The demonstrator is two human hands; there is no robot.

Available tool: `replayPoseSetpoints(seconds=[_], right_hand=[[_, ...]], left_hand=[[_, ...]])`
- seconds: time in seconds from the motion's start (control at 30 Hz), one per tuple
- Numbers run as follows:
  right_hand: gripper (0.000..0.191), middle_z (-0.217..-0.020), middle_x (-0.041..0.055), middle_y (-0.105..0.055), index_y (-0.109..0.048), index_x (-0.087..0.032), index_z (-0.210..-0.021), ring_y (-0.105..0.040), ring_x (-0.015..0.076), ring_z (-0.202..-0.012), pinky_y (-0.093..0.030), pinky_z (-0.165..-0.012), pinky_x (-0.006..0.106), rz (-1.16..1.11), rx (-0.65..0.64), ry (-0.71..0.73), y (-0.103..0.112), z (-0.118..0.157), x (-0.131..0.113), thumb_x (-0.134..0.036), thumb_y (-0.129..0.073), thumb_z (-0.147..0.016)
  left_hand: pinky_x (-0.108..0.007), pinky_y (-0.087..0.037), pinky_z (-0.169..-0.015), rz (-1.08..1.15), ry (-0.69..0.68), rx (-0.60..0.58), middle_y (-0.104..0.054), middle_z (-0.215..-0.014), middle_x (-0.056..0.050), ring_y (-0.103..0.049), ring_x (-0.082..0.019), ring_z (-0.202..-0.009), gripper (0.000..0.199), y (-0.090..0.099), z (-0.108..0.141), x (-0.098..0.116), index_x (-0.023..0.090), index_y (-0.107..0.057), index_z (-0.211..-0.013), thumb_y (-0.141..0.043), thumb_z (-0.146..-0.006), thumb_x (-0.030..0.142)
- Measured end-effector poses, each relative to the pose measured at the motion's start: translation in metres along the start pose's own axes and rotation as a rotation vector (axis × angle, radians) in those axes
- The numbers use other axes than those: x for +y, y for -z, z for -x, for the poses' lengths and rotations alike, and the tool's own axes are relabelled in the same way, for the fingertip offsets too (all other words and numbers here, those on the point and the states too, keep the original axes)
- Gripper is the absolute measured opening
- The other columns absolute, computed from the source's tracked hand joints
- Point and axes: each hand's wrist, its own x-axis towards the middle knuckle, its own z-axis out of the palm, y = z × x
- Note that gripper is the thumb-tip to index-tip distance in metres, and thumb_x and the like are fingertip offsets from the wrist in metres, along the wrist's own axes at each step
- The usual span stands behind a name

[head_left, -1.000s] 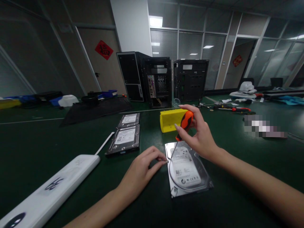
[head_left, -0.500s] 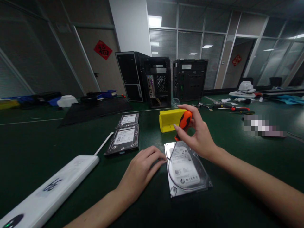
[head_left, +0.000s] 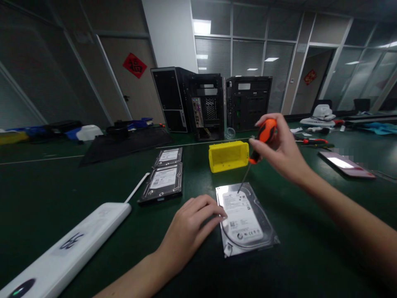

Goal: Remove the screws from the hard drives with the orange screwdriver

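Observation:
A silver hard drive (head_left: 269,225) with a white label lies flat on the green table in front of me. My left hand (head_left: 194,223) is at its left side, fingers bent and close together, with the fingertips pressing on the drive near the label's edge. In my right hand (head_left: 285,151) is a screwdriver (head_left: 267,131) with an orange and black handle, gripped between thumb and fingers. Its thin shaft slants down to the left, and the tip appears at the label's top edge; whether it touches, I cannot tell. Behind the drive stands a yellow bin (head_left: 228,163).
Two more hard drives (head_left: 161,182) lie to the left, beside a long white power strip (head_left: 89,236). Black computer cases (head_left: 204,107) stand at the back. A phone (head_left: 347,164) lies on the right, with red-handled tools (head_left: 314,141) behind it.
My right hand has moved up and right with the screwdriver, whose tip left the drive's left edge for the label's top. My left fingertips have slid slightly right onto the drive.

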Motion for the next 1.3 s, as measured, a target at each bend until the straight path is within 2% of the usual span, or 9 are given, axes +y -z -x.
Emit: replayPoseSetpoints(seconds=[0.13,0.23,0.33,0.43,0.57,0.8,0.93,1.13,1.3], right_hand=[[0.022,-0.090,0.0028,-0.050,-0.045,-0.021,-0.096,-0.058,0.0160,-0.081,-0.053,-0.063,0.032,-0.026,-0.331,-0.099,0.031,-0.007,0.021,-0.010,-0.043,-0.077],[0.036,-0.111,0.0070,-0.052,-0.049,-0.021,-0.106,-0.058,0.0175,-0.087,-0.051,-0.070,0.035,0.259,-0.797,0.109,0.029,0.008,0.021,-0.007,-0.045,-0.074],[0.062,-0.141,0.0077,-0.035,-0.033,-0.028,-0.133,-0.060,0.0192,-0.084,-0.049,-0.062,0.032,0.494,-1.183,0.345,0.011,0.022,0.005,-0.017,-0.052,-0.075],[0.084,-0.151,0.0071,-0.016,-0.016,-0.031,-0.141,-0.062,0.0185,-0.077,-0.044,-0.052,0.028,0.747,-1.282,0.532,-0.009,0.020,-0.012,-0.015,-0.058,-0.070],[0.079,-0.150,0.0018,-0.020,-0.025,-0.035,-0.139,-0.063,0.0163,-0.075,-0.042,-0.045,0.027,0.986,-1.386,0.732,-0.031,0.011,-0.023,-0.010,-0.058,-0.071],[0.084,-0.145,0.0020,-0.032,-0.035,-0.035,-0.135,-0.063,0.0227,-0.086,-0.049,-0.057,0.031,1.012,-1.522,0.668,-0.050,0.013,-0.033,-0.020,-0.072,-0.062],[0.084,-0.135,0.0065,-0.045,-0.046,-0.031,-0.129,-0.062,0.0285,-0.094,-0.049,-0.071,0.037,0.997,-1.514,0.451,-0.053,0.004,-0.026,-0.020,-0.078,-0.052],[0.113,-0.115,0.0153,-0.058,-0.053,-0.017,-0.124,-0.053,0.0407,-0.102,-0.043,-0.081,0.050,1.035,-1.584,-0.375,-0.028,-0.023,0.021,-0.060,-0.077,-0.022],[0.125,-0.119,0.0192,-0.055,-0.047,-0.012,-0.129,-0.052,0.0407,-0.104,-0.042,-0.082,0.050,1.013,-1.502,-0.496,-0.006,-0.021,0.036,-0.079,-0.063,-0.025]], left_hand=[[-0.026,-0.046,-0.077,0.143,0.036,0.055,-0.057,-0.094,-0.003,-0.055,-0.015,-0.088,0.014,-0.004,0.000,0.003,0.022,-0.062,-0.094,-0.050,-0.088,0.020],[-0.025,-0.046,-0.075,0.183,0.062,0.198,-0.056,-0.092,-0.002,-0.054,-0.014,-0.086,0.012,-0.007,0.000,-0.001,0.022,-0.062,-0.093,-0.051,-0.087,0.019],[-0.025,-0.044,-0.073,0.167,0.072,0.311,-0.055,-0.091,-0.002,-0.053,-0.014,-0.085,0.011,-0.009,0.001,-0.007,0.022,-0.061,-0.092,-0.052,-0.088,0.018],[-0.024,-0.043,-0.072,0.161,0.066,0.337,-0.054,-0.090,-0.001,-0.052,-0.013,-0.084,0.011,-0.009,0.001,-0.009,0.022,-0.061,-0.092,-0.052,-0.087,0.017],[-0.023,-0.043,-0.073,0.154,0.015,0.330,-0.053,-0.090,-0.001,-0.052,-0.013,-0.085,0.013,-0.010,0.001,-0.009,0.022,-0.061,-0.093,-0.053,-0.087,0.013],[-0.024,-0.044,-0.072,0.165,-0.032,0.296,-0.054,-0.090,-0.002,-0.053,-0.014,-0.085,0.013,-0.012,0.004,-0.008,0.021,-0.060,-0.094,-0.053,-0.086,0.013],[-0.024,-0.043,-0.073,0.180,0.003,0.313,-0.054,-0.090,-0.001,-0.052,-0.013,-0.085,0.013,-0.011,0.004,-0.009,0.022,-0.060,-0.093,-0.053,-0.087,0.014],[-0.025,-0.043,-0.076,0.207,0.045,0.274,-0.055,-0.092,-0.001,-0.052,-0.013,-0.086,0.013,-0.008,0.006,-0.008,0.023,-0.061,-0.094,-0.052,-0.088,0.016],[-0.025,-0.044,-0.076,0.231,0.076,0.240,-0.055,-0.092,0.000,-0.053,-0.013,-0.086,0.013,-0.009,0.003,-0.008,0.023,-0.061,-0.094,-0.051,-0.088,0.018]])
